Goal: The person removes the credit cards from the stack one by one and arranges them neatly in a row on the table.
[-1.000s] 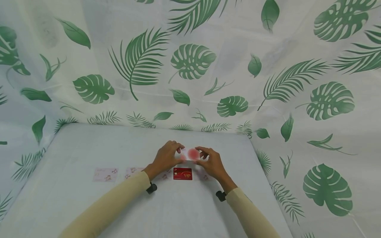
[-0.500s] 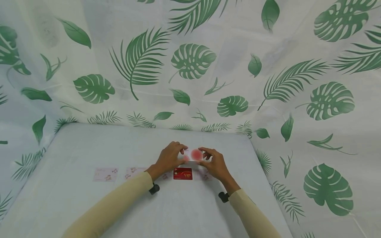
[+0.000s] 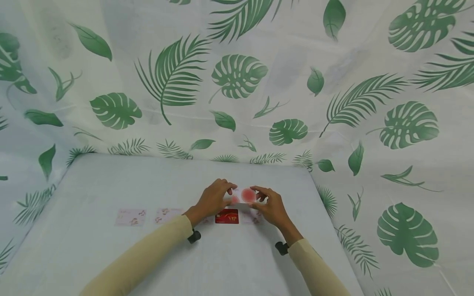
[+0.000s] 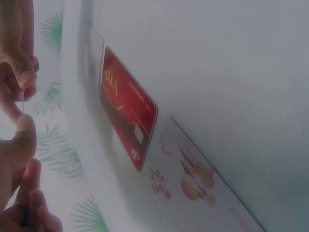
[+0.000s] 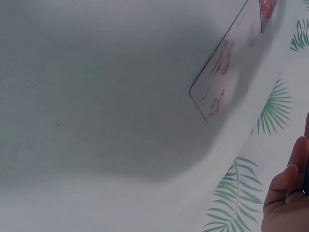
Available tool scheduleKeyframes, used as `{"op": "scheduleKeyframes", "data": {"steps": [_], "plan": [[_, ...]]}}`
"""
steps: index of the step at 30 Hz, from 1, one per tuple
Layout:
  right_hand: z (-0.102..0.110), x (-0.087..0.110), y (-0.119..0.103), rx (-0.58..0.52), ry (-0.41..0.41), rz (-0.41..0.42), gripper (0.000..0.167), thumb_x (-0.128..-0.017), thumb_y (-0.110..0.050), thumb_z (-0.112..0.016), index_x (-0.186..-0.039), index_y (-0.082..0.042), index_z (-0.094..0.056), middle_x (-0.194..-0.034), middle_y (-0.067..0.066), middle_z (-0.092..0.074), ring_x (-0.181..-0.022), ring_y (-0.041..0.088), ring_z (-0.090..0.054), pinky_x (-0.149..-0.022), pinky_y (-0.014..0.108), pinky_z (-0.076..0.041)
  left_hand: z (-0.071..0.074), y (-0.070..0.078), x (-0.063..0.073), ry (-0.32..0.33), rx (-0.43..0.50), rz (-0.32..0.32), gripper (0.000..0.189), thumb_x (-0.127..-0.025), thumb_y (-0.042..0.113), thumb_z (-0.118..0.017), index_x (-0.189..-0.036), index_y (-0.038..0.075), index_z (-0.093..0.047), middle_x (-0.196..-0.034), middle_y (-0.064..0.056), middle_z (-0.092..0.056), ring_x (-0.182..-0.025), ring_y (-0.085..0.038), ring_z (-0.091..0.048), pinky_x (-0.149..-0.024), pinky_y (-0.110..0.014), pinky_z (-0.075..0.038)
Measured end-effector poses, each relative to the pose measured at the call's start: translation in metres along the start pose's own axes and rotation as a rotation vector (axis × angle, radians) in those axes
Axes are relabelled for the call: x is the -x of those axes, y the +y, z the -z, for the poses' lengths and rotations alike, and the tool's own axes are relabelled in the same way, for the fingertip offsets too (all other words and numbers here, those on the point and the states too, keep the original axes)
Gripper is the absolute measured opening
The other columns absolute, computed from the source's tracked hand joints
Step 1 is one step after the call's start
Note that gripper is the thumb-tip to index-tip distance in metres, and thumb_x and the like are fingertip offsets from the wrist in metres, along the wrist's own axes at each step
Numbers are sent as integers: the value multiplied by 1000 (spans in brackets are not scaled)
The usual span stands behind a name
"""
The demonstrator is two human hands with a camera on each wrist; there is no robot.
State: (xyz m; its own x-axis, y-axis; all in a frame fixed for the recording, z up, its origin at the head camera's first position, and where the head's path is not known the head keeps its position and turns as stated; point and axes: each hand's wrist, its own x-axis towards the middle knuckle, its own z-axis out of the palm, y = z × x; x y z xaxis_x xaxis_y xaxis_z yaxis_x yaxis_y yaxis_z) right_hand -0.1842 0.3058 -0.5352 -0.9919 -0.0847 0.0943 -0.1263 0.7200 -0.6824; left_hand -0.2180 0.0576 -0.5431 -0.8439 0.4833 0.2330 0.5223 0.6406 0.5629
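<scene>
Both hands hold one white card with pink-red round spots (image 3: 248, 195) above the table. My left hand (image 3: 212, 199) pinches its left end between thumb and fingers. At the right end, my right hand (image 3: 273, 206) pinches it the same way. Just below the held card, in the head view, lies a red VIP card (image 3: 227, 216). A pale pink flowered card (image 3: 252, 218) lies right of it, partly under the right hand's shadow. In the left wrist view the held card is nearly edge-on, a thin line between the fingertips.
More pale flowered cards lie in the same row to the left: one at the far end (image 3: 131, 217), another flowered card (image 3: 167, 215) beside it, and one partly behind the left wrist (image 3: 208, 220). A leaf-patterned curtain (image 3: 240, 78) stands behind the white table (image 3: 111, 176).
Both hands have shifted a little to the right and slightly nearer, carrying the spotted card between them. The cards on the table have stayed in place.
</scene>
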Motion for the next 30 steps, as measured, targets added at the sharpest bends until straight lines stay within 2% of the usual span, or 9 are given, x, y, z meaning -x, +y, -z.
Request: {"op": "scheduleKeyframes", "data": {"steps": [12,18,25,30], "plan": [[4,5,11,2,30,26,59,-80,-13,-94,-135,-24,-73,-100,2,-70,-95,20,-61,-77,29,-47,-5,7,-1,67,0,19,46,-87,27,-90,-129,19,-72,-101,4,-68,-99,-14,-57,-86,-30,-58],[8,8,12,8,31,-1,59,-82,-13,-93,-136,-27,-73,-102,1,-70,-96,19,-61,-80,32,-47,-8,7,-1,107,14,10,47,-85,31,-92,-126,19,-73,-99,4,-68,-98,-14,-57,-84,-29,-57],[10,10,15,14,38,-13,59,-82,-15,-93,-136,-27,-72,-102,1,-70,-95,19,-60,-82,33,-46,-9,11,-1,98,51,28,44,-87,28,-90,-126,18,-72,-100,4,-68,-98,-13,-56,-84,-29,-57],[13,13,18,3,48,-6,59,-81,-15,-94,-135,-27,-73,-101,2,-70,-94,19,-60,-80,32,-45,-12,14,-2,92,57,16,42,-88,23,-89,-126,16,-73,-101,4,-68,-99,-14,-57,-86,-30,-57]]}}
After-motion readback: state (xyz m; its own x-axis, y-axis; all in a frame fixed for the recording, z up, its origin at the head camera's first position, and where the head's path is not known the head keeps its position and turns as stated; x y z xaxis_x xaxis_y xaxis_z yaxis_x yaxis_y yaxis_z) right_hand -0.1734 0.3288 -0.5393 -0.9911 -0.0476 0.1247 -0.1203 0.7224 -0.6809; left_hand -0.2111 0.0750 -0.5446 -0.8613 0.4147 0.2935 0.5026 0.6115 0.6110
